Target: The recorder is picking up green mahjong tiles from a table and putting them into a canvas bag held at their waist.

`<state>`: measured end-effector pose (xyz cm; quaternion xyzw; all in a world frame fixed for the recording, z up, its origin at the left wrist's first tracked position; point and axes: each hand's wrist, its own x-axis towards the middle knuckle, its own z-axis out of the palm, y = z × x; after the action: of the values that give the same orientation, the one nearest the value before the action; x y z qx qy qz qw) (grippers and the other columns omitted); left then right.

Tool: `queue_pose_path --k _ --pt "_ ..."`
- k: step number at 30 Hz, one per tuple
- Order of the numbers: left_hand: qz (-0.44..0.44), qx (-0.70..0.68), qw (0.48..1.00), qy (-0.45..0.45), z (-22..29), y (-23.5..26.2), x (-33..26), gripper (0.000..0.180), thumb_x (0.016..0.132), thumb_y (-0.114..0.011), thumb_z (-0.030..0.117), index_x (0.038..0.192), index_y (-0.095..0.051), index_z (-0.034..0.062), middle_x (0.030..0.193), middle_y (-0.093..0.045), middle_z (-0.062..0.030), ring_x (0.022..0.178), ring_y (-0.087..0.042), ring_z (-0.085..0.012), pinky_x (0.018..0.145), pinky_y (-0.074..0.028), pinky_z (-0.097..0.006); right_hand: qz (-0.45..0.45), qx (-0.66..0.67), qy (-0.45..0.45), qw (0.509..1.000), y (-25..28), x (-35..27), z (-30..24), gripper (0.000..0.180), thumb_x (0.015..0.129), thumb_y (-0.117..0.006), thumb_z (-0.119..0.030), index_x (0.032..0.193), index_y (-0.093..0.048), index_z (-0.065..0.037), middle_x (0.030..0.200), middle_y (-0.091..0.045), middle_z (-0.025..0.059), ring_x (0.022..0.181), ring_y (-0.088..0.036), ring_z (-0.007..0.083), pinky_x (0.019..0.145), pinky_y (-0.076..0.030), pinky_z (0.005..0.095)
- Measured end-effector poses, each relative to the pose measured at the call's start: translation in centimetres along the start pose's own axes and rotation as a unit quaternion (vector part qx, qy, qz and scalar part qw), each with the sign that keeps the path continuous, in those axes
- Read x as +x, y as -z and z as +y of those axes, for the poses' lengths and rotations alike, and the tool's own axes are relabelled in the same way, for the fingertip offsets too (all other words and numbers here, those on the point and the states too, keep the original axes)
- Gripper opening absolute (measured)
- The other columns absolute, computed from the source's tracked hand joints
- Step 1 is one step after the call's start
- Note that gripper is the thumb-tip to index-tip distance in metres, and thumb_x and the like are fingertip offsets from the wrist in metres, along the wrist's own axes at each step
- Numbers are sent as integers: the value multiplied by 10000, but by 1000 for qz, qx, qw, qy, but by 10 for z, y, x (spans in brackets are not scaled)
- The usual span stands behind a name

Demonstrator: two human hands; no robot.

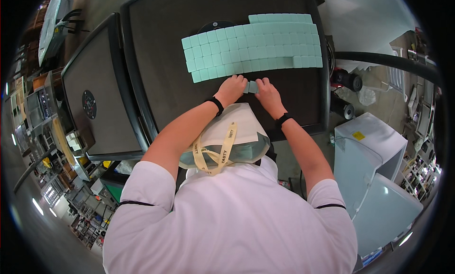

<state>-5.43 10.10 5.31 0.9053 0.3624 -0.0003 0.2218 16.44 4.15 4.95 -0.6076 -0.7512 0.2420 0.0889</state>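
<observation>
"Workshop clutter ringed the whole scene, didn't it? What stood out?"

"A broad dark surface [161, 46] with a raised black rim, and off to its right a boxy white cabinet [355, 153]."

"What lay on the surface?"

"Pale green blocks [253, 41], packed side by side in several rows, with stepped edges. One shorter row ran along the far side, toward the right."

"And closer to the person?"

"A cream bag [227, 118] with a printed yellow ribbon [228, 146] showed between the forearms."

"How were the hands?"

"Both were closed: the left hand [232, 88] and right hand [269, 96] pinched what looked like two loose blocks [253, 87] between them, just on the near side of the rows. I couldn't tell whether those rested on the surface."
</observation>
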Motion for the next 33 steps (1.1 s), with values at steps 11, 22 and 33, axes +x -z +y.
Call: queue_pose_path --k 11,22,33 --pt "4 -305 923 235 13 192 -81 428 901 -851 331 1083 -776 -49 912 -771 -157 779 -705 -219 762 -574 -375 -6 293 -126 948 124 -55 -20 581 851 -874 -212 1372 -692 -28 1148 -762 133 952 -746 229 824 -610 386" --pt "-218 -313 901 206 117 275 -214 434 835 -817 363 921 -765 -60 781 -736 -210 739 -743 -319 713 -599 -392 -294 118 119 941 211 -94 -194 420 845 -816 -192 1205 -731 6 1087 -734 229 916 -754 394 823 -617 486" --pt "106 -172 969 142 83 34 -200 301 989 -701 338 1043 -820 67 1062 -809 -192 996 -777 -407 869 -629 -478 -178 -79 62 979 47 -108 -166 229 952 -686 -42 1163 -732 34 1145 -724 225 1049 -769 385 841 -649 447"
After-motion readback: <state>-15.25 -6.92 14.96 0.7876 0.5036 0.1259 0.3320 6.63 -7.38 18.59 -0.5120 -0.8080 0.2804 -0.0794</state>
